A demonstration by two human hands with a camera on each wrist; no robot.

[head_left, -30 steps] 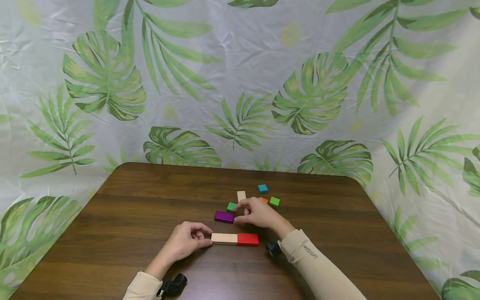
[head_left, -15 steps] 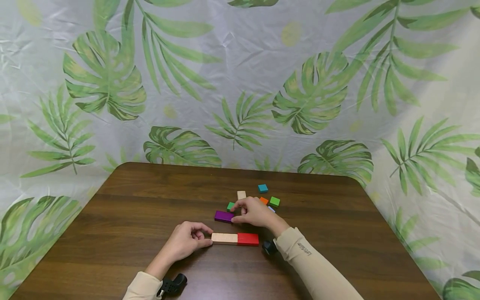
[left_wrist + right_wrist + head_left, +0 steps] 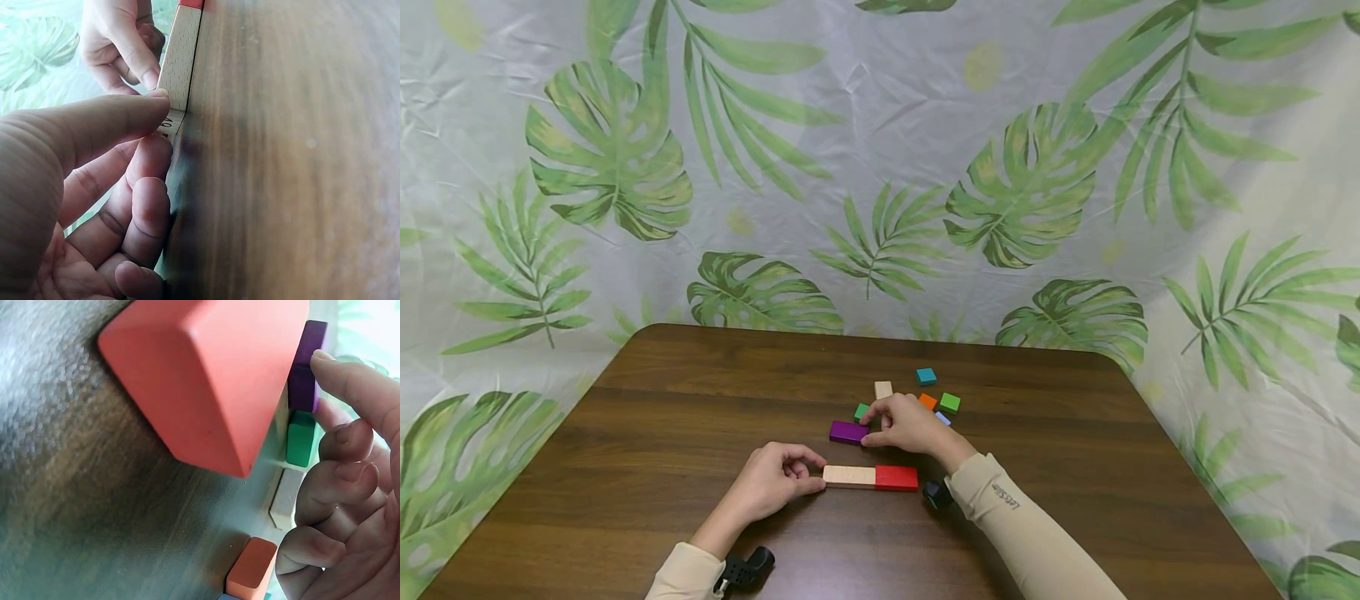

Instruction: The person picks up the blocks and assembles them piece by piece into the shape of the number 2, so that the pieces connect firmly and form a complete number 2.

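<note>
A plain wooden block [image 3: 849,476] and a red block [image 3: 896,477] lie end to end in a row on the table. My left hand [image 3: 777,482] holds the plain block's left end between thumb and index finger. In the left wrist view, dark printed marks show on that block's end [image 3: 169,124], by the thumb tip. My right hand [image 3: 908,425] pinches the right end of a purple block [image 3: 847,432] behind the row. The right wrist view shows the thumb on the purple block [image 3: 303,390], with the other fingers curled.
Behind the right hand lie a dark green block [image 3: 862,412], a pale wooden block [image 3: 883,390], an orange block [image 3: 928,402], a light green block [image 3: 950,403], a blue block [image 3: 926,377] and a partly hidden pale-blue piece [image 3: 943,418]. A leaf-printed cloth [image 3: 880,167] hangs behind the table.
My right hand has shifted slightly left and its thumb and index finger have come onto the purple block's end. The orange and pale-blue pieces show more. My left hand has stayed put.
</note>
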